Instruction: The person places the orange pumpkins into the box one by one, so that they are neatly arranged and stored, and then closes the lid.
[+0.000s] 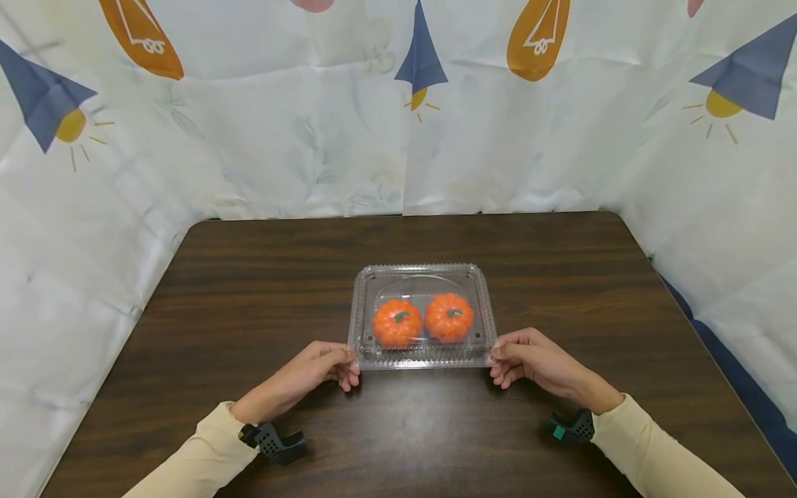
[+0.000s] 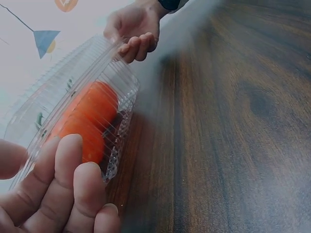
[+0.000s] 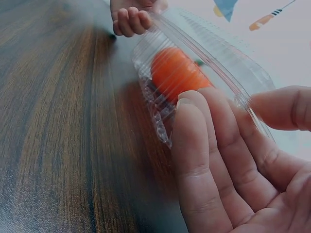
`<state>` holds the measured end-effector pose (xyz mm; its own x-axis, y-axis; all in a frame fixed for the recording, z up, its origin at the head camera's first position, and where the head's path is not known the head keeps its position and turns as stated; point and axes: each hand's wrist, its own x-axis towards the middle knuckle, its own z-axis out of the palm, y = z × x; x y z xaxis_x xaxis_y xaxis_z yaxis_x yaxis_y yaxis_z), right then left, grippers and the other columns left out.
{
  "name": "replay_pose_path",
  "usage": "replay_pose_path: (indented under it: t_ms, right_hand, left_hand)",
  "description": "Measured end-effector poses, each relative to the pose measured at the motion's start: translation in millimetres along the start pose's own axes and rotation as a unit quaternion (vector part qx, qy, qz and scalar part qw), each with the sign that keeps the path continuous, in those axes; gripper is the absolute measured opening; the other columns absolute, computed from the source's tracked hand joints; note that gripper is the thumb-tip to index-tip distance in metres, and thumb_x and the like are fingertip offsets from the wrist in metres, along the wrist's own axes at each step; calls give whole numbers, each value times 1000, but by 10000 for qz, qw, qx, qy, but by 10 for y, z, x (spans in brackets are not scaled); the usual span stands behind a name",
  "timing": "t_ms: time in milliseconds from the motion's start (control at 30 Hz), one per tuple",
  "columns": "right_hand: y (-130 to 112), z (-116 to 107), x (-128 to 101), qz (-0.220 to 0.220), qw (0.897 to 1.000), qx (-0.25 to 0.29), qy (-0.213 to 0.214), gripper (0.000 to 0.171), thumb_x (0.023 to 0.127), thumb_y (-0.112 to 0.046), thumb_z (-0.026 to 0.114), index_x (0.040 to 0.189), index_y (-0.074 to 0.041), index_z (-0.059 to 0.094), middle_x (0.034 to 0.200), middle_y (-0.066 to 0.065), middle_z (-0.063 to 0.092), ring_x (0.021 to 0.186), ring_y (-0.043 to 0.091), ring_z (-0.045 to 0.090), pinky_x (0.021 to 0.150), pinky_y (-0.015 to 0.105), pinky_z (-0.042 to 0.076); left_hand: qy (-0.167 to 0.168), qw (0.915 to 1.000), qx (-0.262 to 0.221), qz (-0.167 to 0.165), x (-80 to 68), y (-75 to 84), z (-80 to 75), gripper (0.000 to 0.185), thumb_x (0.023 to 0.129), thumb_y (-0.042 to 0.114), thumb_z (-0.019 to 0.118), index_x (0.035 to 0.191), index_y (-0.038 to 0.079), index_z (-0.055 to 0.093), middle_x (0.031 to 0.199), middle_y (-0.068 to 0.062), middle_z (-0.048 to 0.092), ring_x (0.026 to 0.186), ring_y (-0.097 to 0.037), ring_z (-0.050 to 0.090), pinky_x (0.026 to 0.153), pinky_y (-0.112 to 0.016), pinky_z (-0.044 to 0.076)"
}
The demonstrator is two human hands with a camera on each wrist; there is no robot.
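A clear plastic clamshell box (image 1: 423, 315) sat on the dark wooden table (image 1: 249, 290), near its middle and a little toward my edge, with its lid down. Inside it lay two small orange pumpkins side by side, the left pumpkin (image 1: 396, 322) and the right pumpkin (image 1: 448, 317), touching or nearly so, each with a green stem on top. My left hand (image 1: 311, 373) was at the near left corner of the box, fingers curled against the ribbed wall and the thumb on the rim above; the left wrist view showed my fingers (image 2: 68, 184) pressed to the ribbed side with the thumb apart on the lid side, so I was pinching that corner. My right hand (image 1: 532, 360) took the near right corner in the same way; the right wrist view showed my fingers (image 3: 204, 145) laid along the box's side and the thumb over the lid edge, gripping it. Both forearms wore cream sleeves (image 1: 654, 449), and a black wrist camera mount (image 1: 274, 441) sat under each wrist. White cloth (image 1: 280, 138) printed with blue and orange shapes hung behind and to both sides of the table
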<state>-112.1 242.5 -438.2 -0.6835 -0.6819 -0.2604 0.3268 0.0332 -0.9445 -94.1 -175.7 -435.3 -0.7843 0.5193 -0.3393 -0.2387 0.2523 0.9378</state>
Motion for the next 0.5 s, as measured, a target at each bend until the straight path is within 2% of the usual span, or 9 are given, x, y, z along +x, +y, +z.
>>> replay_pose_path:
  t_ms: [333,433,500]
  right_hand:
    - [8,-21,-7,271,9993,-47,261,26,107,-18,55,104,1,73,89,-2,77,80,10,75,75,27,65]
    - [-5,-48,-17,399,9981,-116,444,26,107,-22,56,105,-3,74,90,0,77,80,11,76,77,29,66]
    - [-19,-70,-28,468,9970,-218,578,26,108,-25,55,106,-7,74,92,0,76,81,12,76,78,30,66]
  left_hand:
    - [-227,9997,-40,-65,-13,-37,-59,46,110,30,50,110,-13,65,92,0,73,84,-12,70,81,-26,62]
    - [-114,9998,-18,-149,-24,-37,-99,49,110,36,49,112,-10,66,95,-3,73,87,-15,71,83,-28,62]
    - [104,9997,30,-200,-30,-32,-134,49,110,37,50,112,-9,66,97,-6,73,88,-17,72,84,-29,62]
